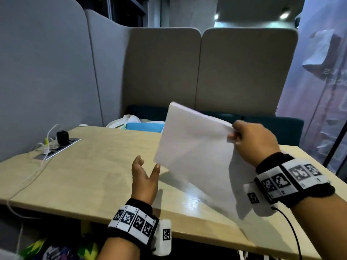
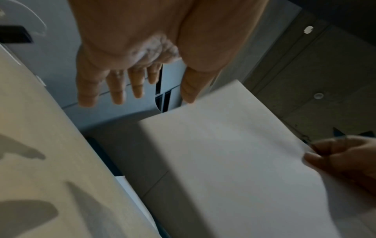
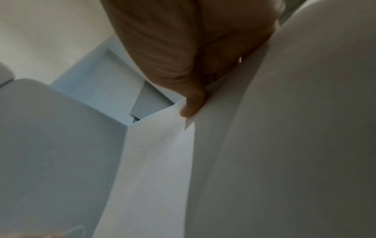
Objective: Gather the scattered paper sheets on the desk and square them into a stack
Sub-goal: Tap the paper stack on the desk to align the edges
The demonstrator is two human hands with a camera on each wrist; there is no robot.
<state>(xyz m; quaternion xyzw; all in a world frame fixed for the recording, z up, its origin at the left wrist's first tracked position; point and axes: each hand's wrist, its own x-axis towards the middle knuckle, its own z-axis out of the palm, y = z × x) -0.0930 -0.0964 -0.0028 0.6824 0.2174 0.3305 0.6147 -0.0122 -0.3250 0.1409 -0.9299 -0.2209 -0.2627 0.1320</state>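
Note:
A bundle of white paper sheets [image 1: 195, 147] hangs tilted above the wooden desk [image 1: 90, 166], off its surface. My right hand [image 1: 234, 136] pinches the sheets at their upper right edge, thumb on the near face. In the right wrist view the thumb [image 3: 193, 104] presses the paper [image 3: 158, 161] where the sheets fan apart. My left hand [image 1: 146, 166] is open, palm turned right, its thumb tip at the sheets' lower left corner. The left wrist view shows straight fingers [image 2: 116, 90] and the paper [image 2: 234, 161] just beyond the thumb.
A power strip [image 1: 56, 149] with a black charger and white cables sits at the desk's left. Grey partition panels [image 1: 187, 72] wall the far side. A white bag and a blue box [image 1: 144, 126] lie on the bench behind the desk.

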